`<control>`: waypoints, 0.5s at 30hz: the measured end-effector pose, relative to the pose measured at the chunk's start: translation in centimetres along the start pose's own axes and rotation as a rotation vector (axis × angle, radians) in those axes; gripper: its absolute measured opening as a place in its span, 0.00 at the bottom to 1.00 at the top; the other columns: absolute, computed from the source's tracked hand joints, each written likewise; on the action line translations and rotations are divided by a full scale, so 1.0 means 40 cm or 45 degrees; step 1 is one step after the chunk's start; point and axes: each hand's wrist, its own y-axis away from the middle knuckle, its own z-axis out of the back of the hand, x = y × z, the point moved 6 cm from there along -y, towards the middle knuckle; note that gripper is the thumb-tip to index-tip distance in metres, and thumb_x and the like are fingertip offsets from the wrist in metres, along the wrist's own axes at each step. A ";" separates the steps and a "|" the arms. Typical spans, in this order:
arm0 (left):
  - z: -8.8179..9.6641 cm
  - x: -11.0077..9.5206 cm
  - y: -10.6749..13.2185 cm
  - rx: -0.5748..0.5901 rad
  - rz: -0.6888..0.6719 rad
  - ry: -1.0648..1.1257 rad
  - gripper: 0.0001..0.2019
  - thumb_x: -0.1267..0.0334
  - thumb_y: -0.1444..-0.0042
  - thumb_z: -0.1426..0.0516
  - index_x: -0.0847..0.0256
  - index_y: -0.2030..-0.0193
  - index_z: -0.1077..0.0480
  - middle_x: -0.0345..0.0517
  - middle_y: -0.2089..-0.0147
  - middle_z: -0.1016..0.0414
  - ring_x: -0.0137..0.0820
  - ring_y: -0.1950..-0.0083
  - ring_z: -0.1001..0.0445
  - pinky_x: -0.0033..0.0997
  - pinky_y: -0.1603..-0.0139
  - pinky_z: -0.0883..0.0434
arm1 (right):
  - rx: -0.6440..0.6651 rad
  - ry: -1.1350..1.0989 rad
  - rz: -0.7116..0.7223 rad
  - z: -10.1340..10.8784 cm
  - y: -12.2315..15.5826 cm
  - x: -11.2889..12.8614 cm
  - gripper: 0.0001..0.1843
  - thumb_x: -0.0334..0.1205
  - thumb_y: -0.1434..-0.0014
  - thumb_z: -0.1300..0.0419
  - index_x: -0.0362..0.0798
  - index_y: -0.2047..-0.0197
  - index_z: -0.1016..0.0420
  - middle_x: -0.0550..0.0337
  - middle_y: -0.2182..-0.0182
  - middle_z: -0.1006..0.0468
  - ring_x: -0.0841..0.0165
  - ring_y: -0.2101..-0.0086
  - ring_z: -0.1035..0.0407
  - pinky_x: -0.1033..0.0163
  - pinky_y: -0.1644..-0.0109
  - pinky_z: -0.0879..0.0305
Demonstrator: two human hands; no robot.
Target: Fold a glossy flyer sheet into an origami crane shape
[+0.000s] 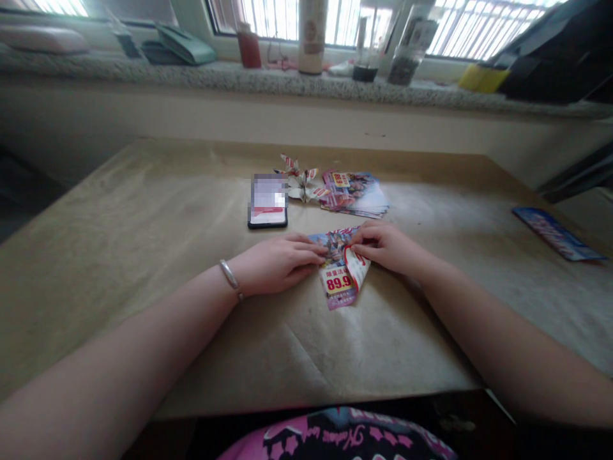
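A colourful printed flyer point(338, 281) lies on the table in front of me, its right side bent over so that a white and red underside shows. My left hand point(287, 260) rests with its fingers stretched out flat along the flyer's left edge. The thumb and fingers of my right hand point(383, 246) pinch the turned-over right part of the sheet. Just beyond are a phone point(268, 217) with a blurred screen, a folded paper flower point(302, 185) and a fanned stack of similar flyers point(364, 195).
A brownish covering lies over the table point(230, 364). A blue packet point(558, 233) is near its right edge. Along the stone windowsill point(272, 76) stand several bottles, a red container point(249, 48), a green case point(186, 45) and a dark bag point(560, 57).
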 end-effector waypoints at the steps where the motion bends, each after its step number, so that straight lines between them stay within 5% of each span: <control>1: 0.001 0.002 0.002 -0.008 -0.007 -0.023 0.16 0.65 0.34 0.51 0.58 0.46 0.26 0.49 0.41 0.27 0.37 0.42 0.31 0.40 0.40 0.31 | -0.024 0.020 -0.004 -0.002 -0.002 0.002 0.07 0.37 0.43 0.39 0.48 0.67 0.19 0.55 0.68 0.22 0.65 0.66 0.29 0.59 0.58 0.34; 7: 0.003 0.014 0.007 -0.017 0.036 -0.142 0.17 0.61 0.32 0.52 0.48 0.43 0.27 0.54 0.44 0.29 0.38 0.46 0.29 0.43 0.45 0.29 | -0.104 0.013 -0.055 -0.022 -0.018 0.023 0.07 0.35 0.43 0.40 0.48 0.65 0.19 0.54 0.65 0.21 0.64 0.63 0.28 0.59 0.56 0.34; 15: -0.003 0.007 0.008 0.015 0.022 -0.178 0.17 0.59 0.35 0.47 0.49 0.40 0.29 0.55 0.44 0.30 0.41 0.44 0.31 0.46 0.43 0.31 | -0.135 0.045 -0.073 -0.027 -0.044 0.042 0.07 0.34 0.44 0.40 0.49 0.69 0.20 0.55 0.67 0.21 0.65 0.64 0.28 0.59 0.56 0.33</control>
